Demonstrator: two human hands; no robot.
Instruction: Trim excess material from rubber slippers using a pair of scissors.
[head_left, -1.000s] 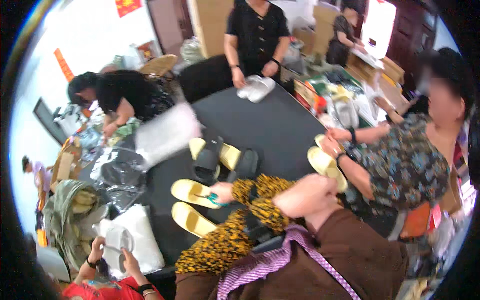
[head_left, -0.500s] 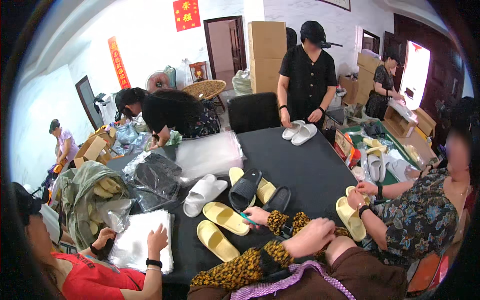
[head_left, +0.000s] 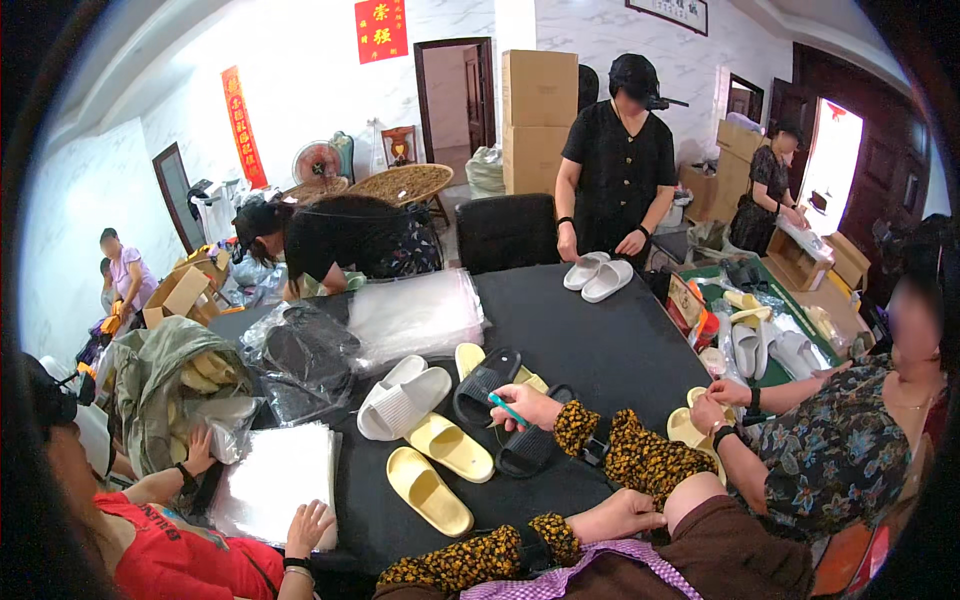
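My right hand (head_left: 530,406) is closed around a slim teal tool (head_left: 507,410) and hovers over a pair of black slippers. One black slipper (head_left: 484,382) lies left of it; the other black slipper (head_left: 528,450) is partly hidden under my wrist. Close to my body, my left hand (head_left: 618,514) has its fingers drawn together near my right elbow; anything between them is hidden. Left of my right hand lie a ribbed white slipper (head_left: 405,403), overlapping its mate, and two yellow slippers, a farther one (head_left: 452,446) and a nearer one (head_left: 430,492). More yellow slippers (head_left: 468,356) show behind the black pair.
On the black table (head_left: 600,345), clear bags (head_left: 415,318) and a stack of white bags (head_left: 275,480) lie left. A green sack (head_left: 150,390) stands beyond. Co-workers sit on both sides; one stands across by white slippers (head_left: 606,280). Another handles yellow slippers (head_left: 690,425) at right.
My right hand has moved up and away from the yellow slippers, over the black ones, with the teal tool. My left hand has dropped lower. The left co-worker's hands have flattened onto the bags.
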